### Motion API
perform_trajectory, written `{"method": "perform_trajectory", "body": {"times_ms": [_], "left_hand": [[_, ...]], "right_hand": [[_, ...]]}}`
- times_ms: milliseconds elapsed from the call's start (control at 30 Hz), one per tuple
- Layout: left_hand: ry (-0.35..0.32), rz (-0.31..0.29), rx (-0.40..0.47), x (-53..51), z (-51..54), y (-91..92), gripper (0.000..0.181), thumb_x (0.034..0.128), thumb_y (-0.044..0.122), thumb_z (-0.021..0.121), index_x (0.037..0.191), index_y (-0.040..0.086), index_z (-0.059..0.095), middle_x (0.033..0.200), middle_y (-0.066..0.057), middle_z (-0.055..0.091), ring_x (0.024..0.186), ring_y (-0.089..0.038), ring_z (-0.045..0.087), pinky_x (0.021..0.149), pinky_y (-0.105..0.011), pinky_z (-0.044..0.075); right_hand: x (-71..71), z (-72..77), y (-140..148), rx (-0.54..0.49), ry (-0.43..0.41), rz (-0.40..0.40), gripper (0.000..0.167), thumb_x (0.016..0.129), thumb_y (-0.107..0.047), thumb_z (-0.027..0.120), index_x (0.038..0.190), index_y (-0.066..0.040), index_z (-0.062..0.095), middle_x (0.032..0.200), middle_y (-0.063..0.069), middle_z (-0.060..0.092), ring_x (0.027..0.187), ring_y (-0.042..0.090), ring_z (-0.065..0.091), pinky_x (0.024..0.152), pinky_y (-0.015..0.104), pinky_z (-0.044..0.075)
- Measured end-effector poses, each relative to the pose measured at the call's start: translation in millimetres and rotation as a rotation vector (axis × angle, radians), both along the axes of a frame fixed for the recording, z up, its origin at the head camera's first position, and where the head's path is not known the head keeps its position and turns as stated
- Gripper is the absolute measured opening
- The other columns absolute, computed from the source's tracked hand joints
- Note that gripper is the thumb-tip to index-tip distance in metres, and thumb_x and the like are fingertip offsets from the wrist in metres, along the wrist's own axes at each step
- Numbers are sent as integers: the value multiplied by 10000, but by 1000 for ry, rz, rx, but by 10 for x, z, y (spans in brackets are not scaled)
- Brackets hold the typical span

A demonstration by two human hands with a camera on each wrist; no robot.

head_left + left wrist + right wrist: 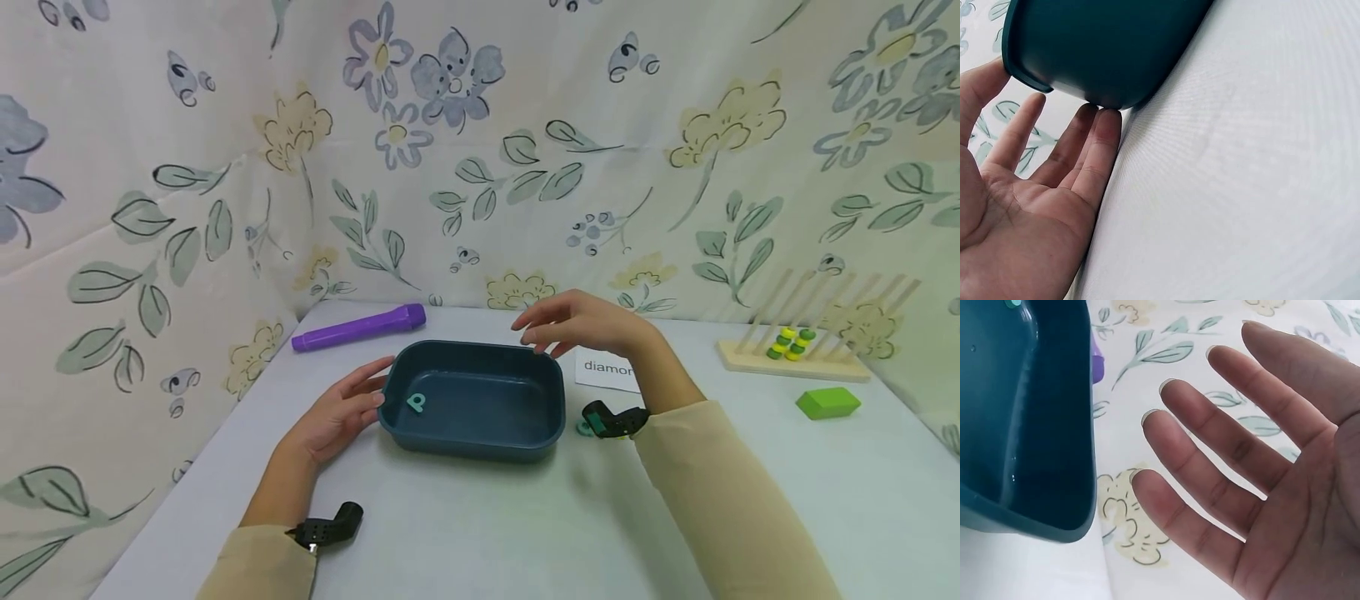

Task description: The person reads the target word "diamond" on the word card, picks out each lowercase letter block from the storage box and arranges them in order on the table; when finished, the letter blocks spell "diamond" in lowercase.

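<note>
A dark teal plastic bin sits on the white table, with a small mint-green letter-like piece lying inside near its left end. My left hand is at the bin's left end; in the left wrist view, the fingertips of its extended fingers touch the outer wall. The thumb is by the rim. My right hand hovers by the back right corner of the bin, apart from it in the right wrist view. Its fingers are spread loosely, and the palm holds nothing.
A purple toy microphone lies behind the bin. Partly hidden by the right arm are a white card reading "diamon" and a mint-green piece. Farther right stand a wooden peg rack with green and yellow beads and a green block.
</note>
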State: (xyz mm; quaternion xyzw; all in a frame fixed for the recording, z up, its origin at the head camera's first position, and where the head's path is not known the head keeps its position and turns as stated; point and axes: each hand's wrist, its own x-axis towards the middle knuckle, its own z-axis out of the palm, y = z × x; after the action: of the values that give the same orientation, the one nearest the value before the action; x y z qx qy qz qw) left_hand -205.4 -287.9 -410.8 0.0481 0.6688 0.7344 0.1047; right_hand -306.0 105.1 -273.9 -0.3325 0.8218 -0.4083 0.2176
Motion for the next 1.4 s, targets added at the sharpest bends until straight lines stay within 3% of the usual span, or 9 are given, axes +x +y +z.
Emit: {"method": "perform_trajectory", "body": {"times_ms": [200,400,733,1133,1233,1400], "left_hand": [[4,-7,7,-4,1,-2,661,1023,120,610,1624,153,335,1656,-196,292,1281,-120,596,1030,-243,535],[8,2,13,-1,-28,0,650,1024,118,605,1619,156,348,1653,-192,303,1288,-132,594,1031,-252,538],[-1,6,-3,9,-43,21,646,1028,135,600,1621,169,346,1660,-172,294,1329,-153,551,1041,-246,528],[-5,23,-6,3,23,1,644,1022,125,606,1615,168,359,1656,-181,303,1290,-139,586,1021,-242,540],[-7,12,-4,4,25,-2,642,1028,132,597,1619,165,347,1662,-183,290,1291,-129,583,1027,-240,535],[-10,-4,-3,1,6,1,640,1032,136,590,1621,167,340,1668,-177,281,1299,-124,575,1035,-241,530]], "right_hand": [[-57,-22,-160,36,-26,28,343,973,-286,705,1295,-167,709,1295,138,692,1096,305,679,915,424,611],[-85,-95,-357,48,-59,54,389,956,-303,719,1327,-189,697,1325,87,694,1165,360,665,955,468,596],[-149,-196,-649,81,-88,83,329,932,-314,755,1258,-268,736,1320,-1,705,1186,193,673,974,433,582],[-229,-313,-994,131,-45,194,425,944,-340,738,1336,-180,700,1252,-31,739,1142,164,678,989,501,562],[-242,-363,-1080,131,-49,238,436,957,-311,720,1358,-142,684,1294,29,728,1173,168,669,1042,519,529],[-256,-443,-1205,137,-46,308,430,966,-269,710,1367,-118,677,1364,117,688,1215,160,653,1062,430,517]]}}
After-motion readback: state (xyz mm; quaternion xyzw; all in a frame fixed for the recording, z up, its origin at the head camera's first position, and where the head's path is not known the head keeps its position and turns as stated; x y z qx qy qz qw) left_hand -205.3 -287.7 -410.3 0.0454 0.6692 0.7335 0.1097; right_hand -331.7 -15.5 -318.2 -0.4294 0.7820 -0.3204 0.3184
